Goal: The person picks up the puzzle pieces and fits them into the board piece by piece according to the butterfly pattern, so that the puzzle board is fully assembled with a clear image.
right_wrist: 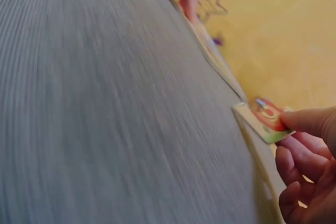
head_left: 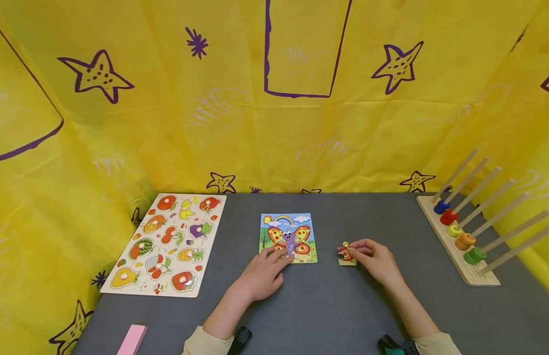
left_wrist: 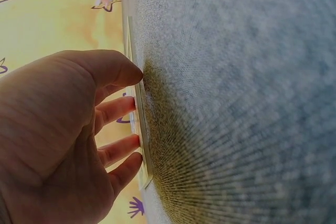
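A square butterfly puzzle [head_left: 265,227] lies at the middle of the grey table, with a rainbow and sun printed along its top. My left hand [head_left: 264,273] rests its fingertips on the lower left part of the puzzle. In the left wrist view, the fingers [left_wrist: 118,108] are spread along the puzzle's edge. To the right, my right hand [head_left: 378,260] pinches a small jigsaw piece [head_left: 346,255] between thumb and fingers. The right wrist view shows the piece [right_wrist: 268,119] tilted, with a red and yellow wing pattern above green.
On the left lies a fruit knob puzzle board [head_left: 203,269]. A wooden peg rack [head_left: 483,279] with coloured rings stands on the right. Near the front left edge is a pink block [head_left: 132,339]. Behind the table hangs a yellow curtain [head_left: 257,138] with purple drawings.
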A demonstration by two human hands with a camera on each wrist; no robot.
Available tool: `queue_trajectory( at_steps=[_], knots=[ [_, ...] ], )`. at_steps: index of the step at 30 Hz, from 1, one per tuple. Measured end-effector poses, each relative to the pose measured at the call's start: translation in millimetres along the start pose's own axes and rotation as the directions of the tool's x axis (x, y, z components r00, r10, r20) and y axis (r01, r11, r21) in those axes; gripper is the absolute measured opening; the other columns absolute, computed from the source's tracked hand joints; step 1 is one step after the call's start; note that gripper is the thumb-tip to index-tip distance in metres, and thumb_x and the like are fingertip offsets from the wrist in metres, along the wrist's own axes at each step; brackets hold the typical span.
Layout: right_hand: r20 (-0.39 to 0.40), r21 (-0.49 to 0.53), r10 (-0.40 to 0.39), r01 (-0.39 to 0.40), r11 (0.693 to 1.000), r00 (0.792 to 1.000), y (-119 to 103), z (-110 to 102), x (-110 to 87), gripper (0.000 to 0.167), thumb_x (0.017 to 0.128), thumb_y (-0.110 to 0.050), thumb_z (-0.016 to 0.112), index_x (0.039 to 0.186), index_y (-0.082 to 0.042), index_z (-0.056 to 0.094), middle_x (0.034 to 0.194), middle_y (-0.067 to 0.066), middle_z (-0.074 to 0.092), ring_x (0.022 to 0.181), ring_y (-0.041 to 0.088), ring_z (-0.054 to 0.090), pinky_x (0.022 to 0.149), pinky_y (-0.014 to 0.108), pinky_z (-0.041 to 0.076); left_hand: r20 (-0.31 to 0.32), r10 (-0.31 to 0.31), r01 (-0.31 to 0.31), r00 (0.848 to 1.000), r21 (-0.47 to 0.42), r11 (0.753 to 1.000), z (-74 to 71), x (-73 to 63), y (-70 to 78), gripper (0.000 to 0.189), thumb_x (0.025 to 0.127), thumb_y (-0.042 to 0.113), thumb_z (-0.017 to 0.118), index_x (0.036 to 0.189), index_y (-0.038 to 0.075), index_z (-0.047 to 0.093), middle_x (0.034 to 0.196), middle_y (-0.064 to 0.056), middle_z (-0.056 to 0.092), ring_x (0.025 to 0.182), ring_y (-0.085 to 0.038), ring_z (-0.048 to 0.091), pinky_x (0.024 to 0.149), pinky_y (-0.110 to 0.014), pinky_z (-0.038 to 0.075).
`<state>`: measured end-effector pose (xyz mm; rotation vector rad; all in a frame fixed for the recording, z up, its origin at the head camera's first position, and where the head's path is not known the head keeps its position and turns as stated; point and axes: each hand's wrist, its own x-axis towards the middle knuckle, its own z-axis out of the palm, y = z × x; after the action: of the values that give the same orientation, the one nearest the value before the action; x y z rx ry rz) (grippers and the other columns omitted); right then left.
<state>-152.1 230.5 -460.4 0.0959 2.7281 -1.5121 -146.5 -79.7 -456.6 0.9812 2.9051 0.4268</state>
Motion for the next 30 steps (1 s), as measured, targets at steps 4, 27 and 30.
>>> queue_trajectory(
  at_steps=[4, 27, 30],
  knots=[
    [0.053, 0.096, 0.019, -0.024, 0.995, 0.998, -9, 21, 6.8, 0.029, 0.089, -0.026, 0.073, 0.103, -0.001, 0.069, 0.090, 0.006, 0.073, 0.079, 0.015, 0.062, 0.069, 0.024, 0.046, -0.017, 0.006, -0.006, 1.000, 0.005, 1.000, 1.2, 0.1, 0.0, 0.045, 0.093, 0.013, 0.057, 0.138, 0.016, 0.056, 0.138, -0.006, 0.051, 0.129, -0.031, 0.043, 0.096, -0.049, 0.042],
    [0.040, -0.048, -0.209, 0.211, 0.976, 0.977, -26, 78, 39.7, 0.012, 0.082, -0.025, 0.080, 0.087, -0.016, 0.073, 0.076, -0.006, 0.066, 0.062, 0.012, 0.052, 0.057, 0.027, 0.039, 0.038, -0.012, 0.012, 0.999, 0.005, 1.000, -0.7, -0.7, 2.4, 0.051, 0.096, 0.015, 0.054, 0.146, 0.023, 0.048, 0.144, -0.005, 0.047, 0.134, -0.031, 0.038, 0.097, -0.052, 0.041],
    [0.033, -0.097, -0.258, 0.260, 0.961, 0.966, -27, 79, 40.5, 0.011, 0.081, -0.024, 0.081, 0.084, -0.017, 0.072, 0.078, -0.005, 0.063, 0.067, 0.014, 0.051, 0.063, 0.030, 0.040, 0.056, -0.020, 0.019, 0.998, 0.018, 1.000, -1.6, -0.8, 3.1, 0.052, 0.097, 0.016, 0.053, 0.147, 0.025, 0.046, 0.145, -0.005, 0.045, 0.134, -0.032, 0.037, 0.098, -0.052, 0.040]
  ],
)
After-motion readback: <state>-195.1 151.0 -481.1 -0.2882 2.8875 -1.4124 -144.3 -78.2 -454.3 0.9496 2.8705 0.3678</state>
